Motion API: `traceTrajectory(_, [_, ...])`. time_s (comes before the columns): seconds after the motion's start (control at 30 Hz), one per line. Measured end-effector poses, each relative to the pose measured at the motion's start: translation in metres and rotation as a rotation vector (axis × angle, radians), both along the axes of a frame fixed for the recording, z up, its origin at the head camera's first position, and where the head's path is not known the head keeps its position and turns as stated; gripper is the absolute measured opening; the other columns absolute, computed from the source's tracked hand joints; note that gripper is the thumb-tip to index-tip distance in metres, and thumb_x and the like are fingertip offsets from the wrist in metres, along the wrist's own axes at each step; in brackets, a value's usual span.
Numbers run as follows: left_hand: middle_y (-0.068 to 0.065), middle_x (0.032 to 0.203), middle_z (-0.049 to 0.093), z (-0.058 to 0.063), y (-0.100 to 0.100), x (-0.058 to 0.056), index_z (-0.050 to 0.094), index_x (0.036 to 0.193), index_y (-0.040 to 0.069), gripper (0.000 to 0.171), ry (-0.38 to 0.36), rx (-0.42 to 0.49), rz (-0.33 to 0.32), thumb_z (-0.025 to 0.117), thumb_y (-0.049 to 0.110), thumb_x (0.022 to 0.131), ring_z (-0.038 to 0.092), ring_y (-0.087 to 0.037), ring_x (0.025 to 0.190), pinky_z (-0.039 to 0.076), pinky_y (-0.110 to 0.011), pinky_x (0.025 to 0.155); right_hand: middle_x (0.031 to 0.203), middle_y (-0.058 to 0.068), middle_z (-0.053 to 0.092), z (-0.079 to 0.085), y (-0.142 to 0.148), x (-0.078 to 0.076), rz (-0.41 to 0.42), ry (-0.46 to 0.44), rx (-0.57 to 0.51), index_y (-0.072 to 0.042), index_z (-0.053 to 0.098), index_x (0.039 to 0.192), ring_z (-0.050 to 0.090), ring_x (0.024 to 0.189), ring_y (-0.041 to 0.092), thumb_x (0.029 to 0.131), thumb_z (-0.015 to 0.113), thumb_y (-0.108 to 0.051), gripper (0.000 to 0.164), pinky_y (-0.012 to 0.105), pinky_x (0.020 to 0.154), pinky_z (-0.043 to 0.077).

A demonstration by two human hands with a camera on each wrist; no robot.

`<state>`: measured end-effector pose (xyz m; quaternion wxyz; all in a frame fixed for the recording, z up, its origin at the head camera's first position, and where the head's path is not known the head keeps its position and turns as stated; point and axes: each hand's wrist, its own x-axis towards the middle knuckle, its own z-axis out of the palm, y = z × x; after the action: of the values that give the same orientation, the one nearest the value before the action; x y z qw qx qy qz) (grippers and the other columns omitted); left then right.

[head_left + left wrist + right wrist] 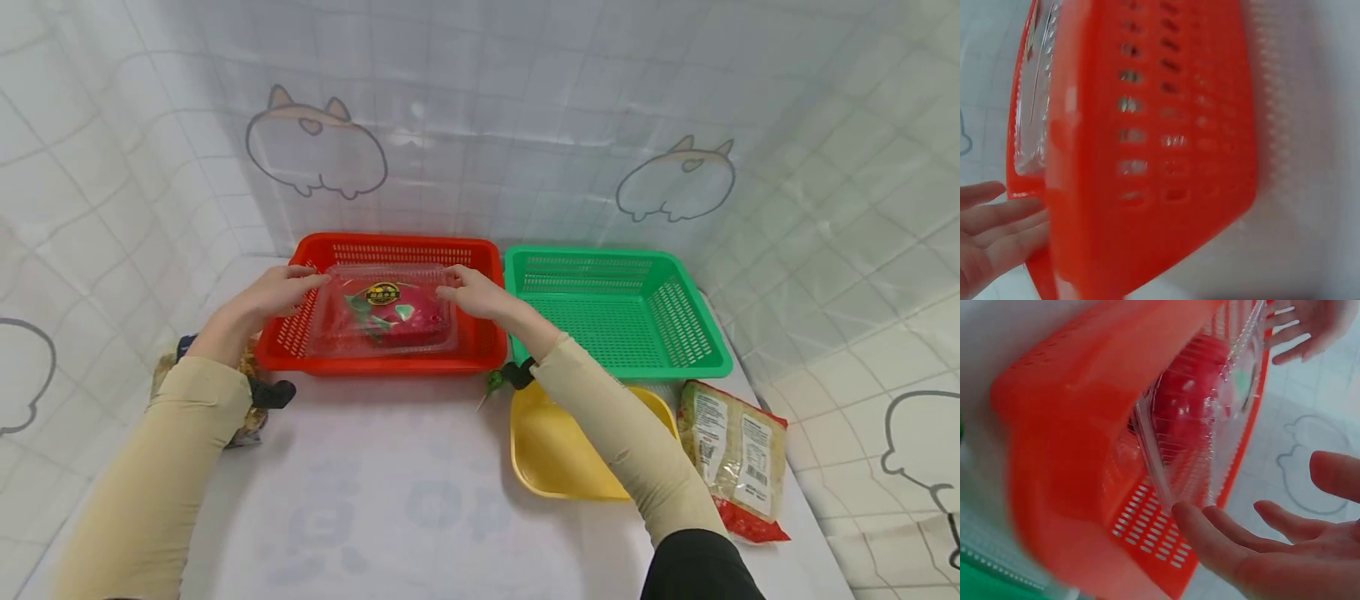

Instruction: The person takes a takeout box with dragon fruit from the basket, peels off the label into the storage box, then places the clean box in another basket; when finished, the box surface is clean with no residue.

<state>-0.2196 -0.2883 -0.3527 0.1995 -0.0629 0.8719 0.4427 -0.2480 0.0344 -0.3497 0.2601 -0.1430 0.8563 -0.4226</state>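
Note:
A clear plastic box (pixel 330 333) with a gold-and-black label lies in a red basket (pixel 390 367). Through its lid shows a pink-red fruit (pixel 420 315) with green parts, which looks like a dragon fruit. My left hand (pixel 276 293) is at the box's left end, over the basket rim; in the left wrist view its fingers (pixel 1013 244) are spread and hold nothing. At the right end of the box is my right hand (pixel 480 293). Its fingers (pixel 1210 540) are loosely extended in the right wrist view, one tip at or very near the box edge.
A green basket (pixel 697 371) stands right of the red one. Below it sits a yellow tray (pixel 551 454), partly under my right forearm. Bagged pale grain (pixel 738 450) lies at the far right, another bag (pixel 247 429) by my left wrist. A small green stemmed item (pixel 494 381) is near the tray.

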Motion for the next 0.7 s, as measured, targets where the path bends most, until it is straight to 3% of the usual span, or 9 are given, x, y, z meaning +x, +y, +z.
traceTrajectory(0.2, [-0.028,0.155,0.023,-0.006,-0.001,-0.017,0.015,0.155,-0.007,0.088,-0.105,0.050,-0.039,0.046,0.055,0.101,0.028,-0.047,0.139,0.038,-0.059,0.109,0.166,0.008,0.019,-0.006,-0.013,-0.012,-0.005,-0.073,0.033,-0.009,0.014,0.160,0.020,0.152,0.027,0.104,0.050,-0.026,0.068,0.048,0.120,0.027])
traceTrajectory(0.37, [-0.027,0.157,0.022,-0.010,-0.002,-0.026,0.012,0.156,-0.006,0.094,-0.116,0.085,-0.031,0.046,0.060,0.099,0.025,-0.048,0.141,0.036,-0.062,0.110,0.165,0.008,0.020,-0.010,-0.020,-0.019,-0.042,-0.065,0.039,-0.009,0.014,0.160,0.021,0.151,0.027,0.102,0.053,-0.028,0.072,0.049,0.120,0.027])
traceTrajectory(0.5, [-0.027,0.153,0.028,-0.012,-0.006,-0.032,0.022,0.153,-0.006,0.080,-0.153,0.108,-0.051,0.044,0.053,0.102,0.030,-0.046,0.139,0.037,-0.060,0.109,0.166,0.008,0.019,-0.013,-0.021,-0.026,-0.057,-0.099,0.028,-0.010,0.013,0.160,0.023,0.150,0.028,0.101,0.056,-0.029,0.076,0.051,0.118,0.030])
traceTrajectory(0.7, [-0.028,0.149,0.032,-0.016,-0.010,-0.034,0.029,0.148,-0.007,0.066,-0.215,0.106,-0.137,0.043,0.042,0.106,0.036,-0.045,0.135,0.046,-0.053,0.104,0.164,0.008,0.022,-0.023,-0.015,-0.040,-0.075,-0.187,-0.045,-0.013,0.013,0.161,0.032,0.145,0.030,0.102,0.057,-0.029,0.075,0.055,0.112,0.037])
